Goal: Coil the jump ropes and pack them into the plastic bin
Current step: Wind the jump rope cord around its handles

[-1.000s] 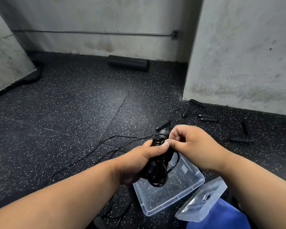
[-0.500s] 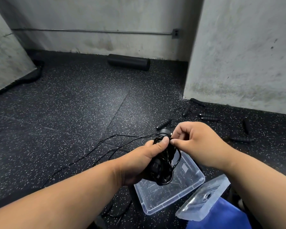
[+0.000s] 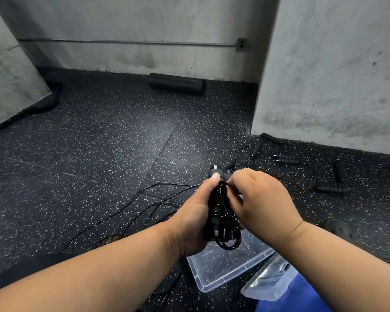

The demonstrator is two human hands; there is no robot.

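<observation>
Loose black cord [image 3: 131, 206] trails across the speckled floor [image 3: 99, 143] from the left toward the hands. The left hand [image 3: 194, 219] grips a black jump rope [image 3: 221, 212], its handles bundled upright with glossy cord looped round them, thumb pressed near the top. The right hand [image 3: 261, 203] pinches the cord at the bundle's upper end. The bundle is held just above the clear plastic bin [image 3: 223, 273] on the floor. A clear lid [image 3: 270, 280] lies beside the bin. More black handles [image 3: 329, 189] lie scattered near the right wall; a foam roller [image 3: 177, 84] rests by the far wall.
</observation>
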